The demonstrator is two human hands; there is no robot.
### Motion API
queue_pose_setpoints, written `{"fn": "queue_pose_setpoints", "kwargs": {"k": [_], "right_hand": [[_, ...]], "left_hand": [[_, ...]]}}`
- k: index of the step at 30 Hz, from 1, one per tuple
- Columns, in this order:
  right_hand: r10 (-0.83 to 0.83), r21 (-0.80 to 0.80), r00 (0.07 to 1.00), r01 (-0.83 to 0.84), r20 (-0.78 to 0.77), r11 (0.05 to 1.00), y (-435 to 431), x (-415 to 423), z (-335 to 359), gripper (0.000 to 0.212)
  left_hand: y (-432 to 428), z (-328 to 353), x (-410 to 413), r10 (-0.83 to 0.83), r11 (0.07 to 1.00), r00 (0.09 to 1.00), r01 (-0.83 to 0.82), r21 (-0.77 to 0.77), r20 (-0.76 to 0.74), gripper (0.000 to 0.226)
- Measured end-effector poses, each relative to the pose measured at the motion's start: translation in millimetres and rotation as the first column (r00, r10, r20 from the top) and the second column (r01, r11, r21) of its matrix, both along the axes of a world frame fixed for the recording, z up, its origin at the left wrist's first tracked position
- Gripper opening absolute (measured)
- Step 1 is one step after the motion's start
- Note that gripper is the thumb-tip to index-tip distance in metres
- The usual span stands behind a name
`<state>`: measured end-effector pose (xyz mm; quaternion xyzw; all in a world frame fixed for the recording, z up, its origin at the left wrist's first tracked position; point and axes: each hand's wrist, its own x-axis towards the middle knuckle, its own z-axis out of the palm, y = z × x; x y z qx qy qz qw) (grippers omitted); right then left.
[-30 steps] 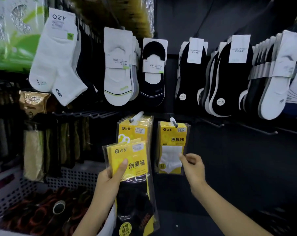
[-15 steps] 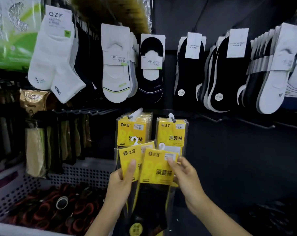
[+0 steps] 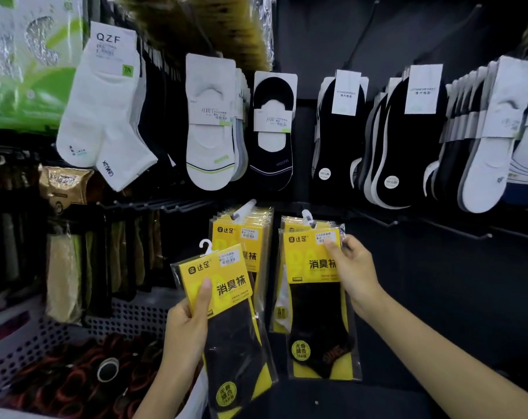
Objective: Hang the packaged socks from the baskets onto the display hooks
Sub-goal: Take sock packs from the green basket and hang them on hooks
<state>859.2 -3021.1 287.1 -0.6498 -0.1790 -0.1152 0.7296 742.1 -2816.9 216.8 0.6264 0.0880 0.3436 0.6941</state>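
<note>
Your hands are apart, and each one holds its own pack. Your left hand (image 3: pixel 184 328) grips one yellow sock pack (image 3: pixel 226 316) by the card, thumb on the front. It holds the pack in the air, low in front of the left hook (image 3: pixel 245 208). Your right hand (image 3: pixel 355 267) pinches the top right corner of the other pack (image 3: pixel 315 297), which is up at the right hook (image 3: pixel 307 217). I cannot tell if that pack is all the way on the hook. These packs look light, thin and flat. The yellow card on top looks stiff, the sock part below looks soft and floppy, and the clear wrap looks slippery. So hold the card near the top, close to the little white hanger (image 3: pixel 206 247). Count: two packs in your hands, two hooks with yellow packs, and one basket (image 3: pixel 126 313) at the lower left. A bunch of packs (image 3: pixel 255 234) hangs on the left hook, too close together to count. At least one more hides behind the right one.
</note>
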Motion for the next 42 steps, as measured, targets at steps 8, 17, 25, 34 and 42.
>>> {"fn": "queue_pose_setpoints", "kwargs": {"k": [8, 17, 25, 34, 42], "right_hand": [[-0.294, -0.03, 0.943, 0.293, -0.158, 0.956, 12.8, 42.0, -19.7, 0.019], [-0.122, -0.059, 0.966, 0.111, -0.228, 0.992, 10.4, 1.1, -61.1, 0.02], [0.306, -0.096, 0.925, -0.333, -0.224, 0.938, 29.5, -57.9, -63.6, 0.023], [-0.126, 0.187, 0.971, 0.165, -0.205, 0.968, -8.0, -33.8, -51.1, 0.01], [-0.147, -0.023, 0.982, 0.145, -0.118, 0.989, 4.9, 1.5, -30.6, 0.015]], "left_hand": [[-1.7, -4.9, 4.2, -0.024, 1.0, 0.999, 0.024, 0.006, -0.024, 0.042], [-13.5, -10.6, 10.8, -0.135, 0.989, 0.99, 0.137, 0.047, -0.038, 0.039], [-39.5, -13.7, 13.9, -0.232, 0.971, 0.972, 0.233, 0.06, -0.025, 0.037], [-61.8, -28.7, 19.0, -0.465, 0.867, 0.87, 0.485, 0.113, -0.163, 0.043], [-64.1, -38.0, 30.1, -0.431, 0.892, 0.889, 0.446, 0.074, -0.157, 0.051]]}}
